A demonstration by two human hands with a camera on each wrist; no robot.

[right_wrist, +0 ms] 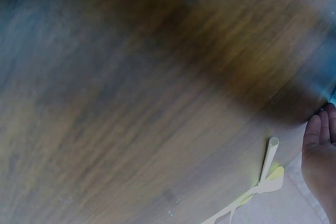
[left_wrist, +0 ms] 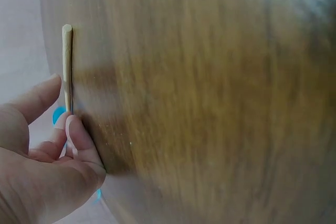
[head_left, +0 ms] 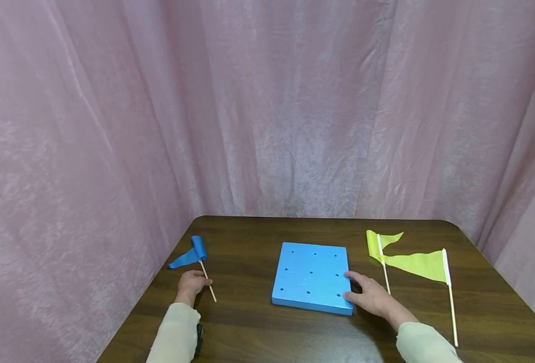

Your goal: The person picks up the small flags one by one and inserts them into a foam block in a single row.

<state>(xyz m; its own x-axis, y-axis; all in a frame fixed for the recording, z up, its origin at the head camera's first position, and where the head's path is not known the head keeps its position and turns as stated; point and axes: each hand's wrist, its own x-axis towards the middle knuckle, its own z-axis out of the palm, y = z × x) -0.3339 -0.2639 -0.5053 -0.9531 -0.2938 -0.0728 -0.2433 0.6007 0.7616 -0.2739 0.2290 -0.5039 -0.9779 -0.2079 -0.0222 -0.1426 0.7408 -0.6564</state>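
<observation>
At the left, a blue pennant flag (head_left: 198,248) lies on the table with its thin wooden stick (left_wrist: 66,51) pointing toward me. My left hand (head_left: 192,284) is at this stick, its fingertips overlapping it in the head view. In the left wrist view a gap separates the thumb (left_wrist: 42,98) from the loosely bent fingers, the stick running close beside them. A flat blue board (head_left: 310,277) with several small holes lies in the middle. My right hand (head_left: 373,297) touches its right edge, thumb and fingers spread. Only part of that hand (right_wrist: 320,156) shows in the right wrist view.
Two yellow pennant flags lie right of the board: one (head_left: 374,246) partly wrapped round its stick, the other (head_left: 419,264) spread out, its stick (head_left: 452,312) toward the front. The dark wooden table (head_left: 245,333) ends at a pink curtain (head_left: 290,111) behind and at the sides.
</observation>
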